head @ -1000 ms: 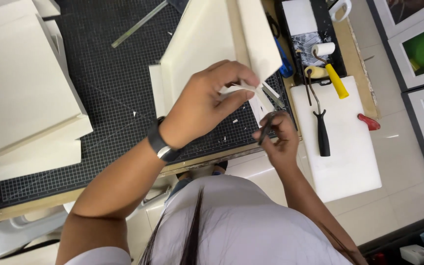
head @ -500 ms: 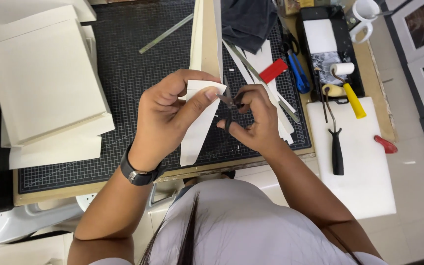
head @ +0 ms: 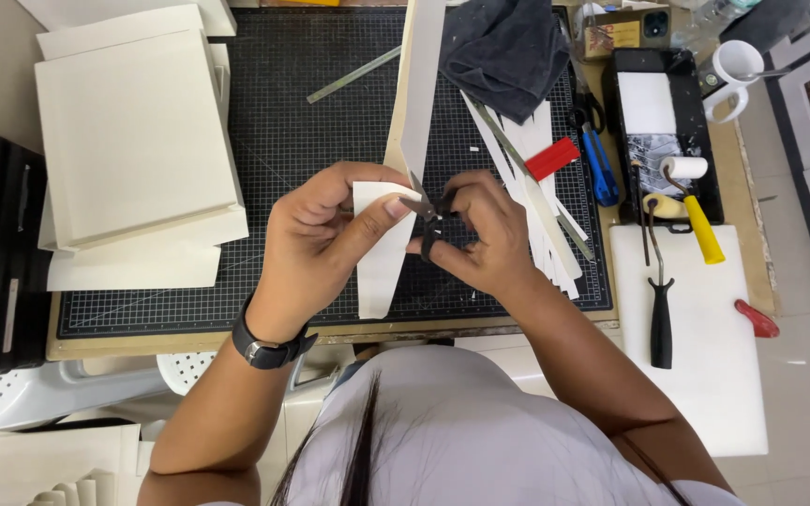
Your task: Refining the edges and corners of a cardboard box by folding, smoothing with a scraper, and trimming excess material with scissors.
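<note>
Two hands: left point(head: 330, 239) grips one card point(head: 382, 248), right point(head: 480, 234) one scissors point(head: 428, 211).

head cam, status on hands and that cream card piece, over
Left hand pinching cream card piece. Right hand working small black scissors at its edge. Nothing between them.

The cutting mat point(head: 311, 122) is black with a fine pale grid. On it, the card piece point(head: 382, 253) is cream and the scissors point(head: 428, 214) black-handled. Left of the mat, the stacked boards point(head: 133, 131) are cream. Right of the mat, a red block point(head: 552, 157), blue-handled scissors point(head: 602, 169), a yellow-handled roller point(head: 696, 215), a white board point(head: 705, 375) and a dark grey cloth point(head: 508, 52).
</note>
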